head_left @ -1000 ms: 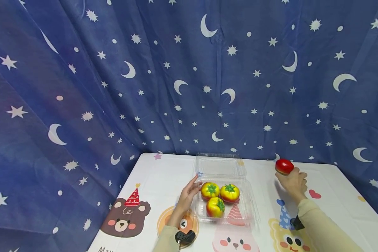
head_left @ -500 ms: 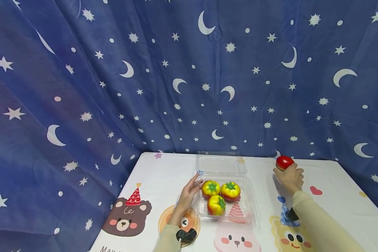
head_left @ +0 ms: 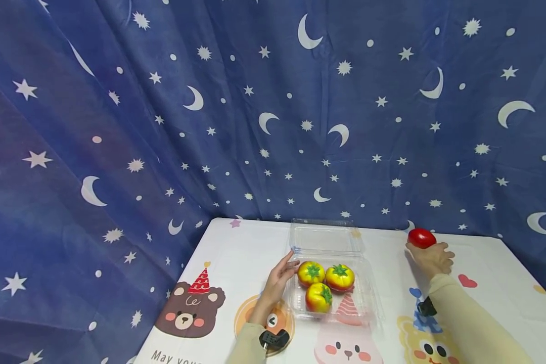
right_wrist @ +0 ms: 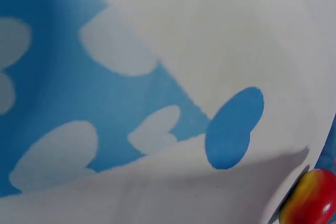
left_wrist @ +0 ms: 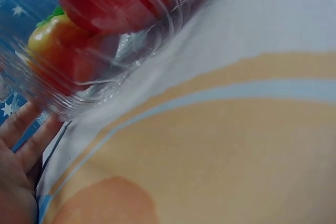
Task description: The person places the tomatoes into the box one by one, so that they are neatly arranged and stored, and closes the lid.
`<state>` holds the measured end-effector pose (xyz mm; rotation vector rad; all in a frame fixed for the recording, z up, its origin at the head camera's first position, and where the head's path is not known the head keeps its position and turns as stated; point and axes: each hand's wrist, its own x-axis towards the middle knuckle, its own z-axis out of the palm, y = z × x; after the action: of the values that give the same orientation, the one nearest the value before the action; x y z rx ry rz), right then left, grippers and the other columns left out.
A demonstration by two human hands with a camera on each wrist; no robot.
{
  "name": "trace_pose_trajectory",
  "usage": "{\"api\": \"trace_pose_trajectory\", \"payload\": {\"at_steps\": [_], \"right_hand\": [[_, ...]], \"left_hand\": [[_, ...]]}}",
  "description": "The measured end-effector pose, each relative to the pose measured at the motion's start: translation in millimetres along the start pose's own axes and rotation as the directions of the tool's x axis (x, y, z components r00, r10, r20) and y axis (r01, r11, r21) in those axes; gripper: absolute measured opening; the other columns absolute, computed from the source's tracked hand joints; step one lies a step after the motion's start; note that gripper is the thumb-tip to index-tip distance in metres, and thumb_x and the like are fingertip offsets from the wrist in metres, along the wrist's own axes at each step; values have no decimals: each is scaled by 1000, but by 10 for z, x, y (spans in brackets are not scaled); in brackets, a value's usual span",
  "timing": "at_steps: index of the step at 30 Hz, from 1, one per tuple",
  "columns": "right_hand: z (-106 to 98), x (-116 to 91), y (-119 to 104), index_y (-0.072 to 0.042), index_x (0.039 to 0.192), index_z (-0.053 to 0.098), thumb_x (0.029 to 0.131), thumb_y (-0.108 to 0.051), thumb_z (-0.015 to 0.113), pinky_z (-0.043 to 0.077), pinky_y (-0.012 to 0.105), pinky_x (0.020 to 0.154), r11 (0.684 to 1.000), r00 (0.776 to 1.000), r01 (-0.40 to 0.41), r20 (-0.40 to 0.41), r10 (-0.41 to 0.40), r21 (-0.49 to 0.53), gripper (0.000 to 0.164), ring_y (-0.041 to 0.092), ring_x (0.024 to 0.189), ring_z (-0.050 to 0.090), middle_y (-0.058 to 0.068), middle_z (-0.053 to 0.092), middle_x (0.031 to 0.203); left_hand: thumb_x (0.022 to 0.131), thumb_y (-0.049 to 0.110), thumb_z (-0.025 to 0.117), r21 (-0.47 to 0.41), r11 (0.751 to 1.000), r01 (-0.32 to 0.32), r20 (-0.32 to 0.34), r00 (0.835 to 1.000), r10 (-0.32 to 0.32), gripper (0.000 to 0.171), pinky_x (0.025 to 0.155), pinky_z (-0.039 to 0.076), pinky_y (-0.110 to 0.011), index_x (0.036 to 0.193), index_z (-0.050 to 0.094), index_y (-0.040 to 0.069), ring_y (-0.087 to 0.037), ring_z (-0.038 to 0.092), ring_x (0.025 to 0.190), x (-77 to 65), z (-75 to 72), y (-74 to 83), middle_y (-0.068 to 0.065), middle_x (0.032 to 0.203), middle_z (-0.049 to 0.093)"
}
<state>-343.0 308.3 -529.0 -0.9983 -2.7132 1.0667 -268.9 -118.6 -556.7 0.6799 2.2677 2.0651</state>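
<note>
A clear plastic clamshell box (head_left: 366, 311) stands at mid table, its lid (head_left: 325, 238) lying back toward the curtain. Inside it sit three yellow-and-red fruits (head_left: 318, 297) with green leafy tops, shaped like tomatoes. My left hand (head_left: 276, 283) is at the box's left wall, fingers straight and spread; in the left wrist view, the fingers (left_wrist: 39, 137) reach right to the wall's edge. Far to the right, my right hand (head_left: 432, 259) grips a shiny oval fruit (head_left: 421, 237), red on top, near the table's back edge. A yellow patch shows on that fruit (right_wrist: 311, 198) in the right wrist view.
The white tablecloth (head_left: 250, 253) has cartoon animals and a heart printed on it. A dark blue curtain (head_left: 236, 141) with moons and stars hangs right behind the table's back edge and along its left side.
The fruit in my right hand has tilted, so its yellowish underside no longer shows in the head view. My left hand stays by the box. The head view has shifted slightly.
</note>
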Motion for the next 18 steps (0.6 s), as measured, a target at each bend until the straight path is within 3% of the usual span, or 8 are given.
{"api": "trace_pose_trajectory", "payload": {"at_steps": [12, 18], "right_hand": [[-8, 62, -36, 14, 147, 7, 90, -46, 58, 37, 67, 102, 997, 999, -40, 23, 39, 62, 97, 57, 131, 26, 42, 21, 139], [27, 99, -60, 15, 147, 7, 91, -47, 55, 37, 65, 103, 996, 998, -63, 17, 62, 63, 96, 55, 132, 26, 41, 21, 142]], "left_hand": [[102, 1, 43, -11, 1000, 22, -1, 1000, -22, 52, 99, 44, -22, 152, 29, -5, -41, 59, 117, 0, 5, 17, -33, 136, 52], [102, -1, 42, 5, 1000, -16, 19, 1000, 16, 52, 101, 45, -26, 150, 26, -11, -47, 57, 116, 2, -14, 30, -38, 134, 50]]}}
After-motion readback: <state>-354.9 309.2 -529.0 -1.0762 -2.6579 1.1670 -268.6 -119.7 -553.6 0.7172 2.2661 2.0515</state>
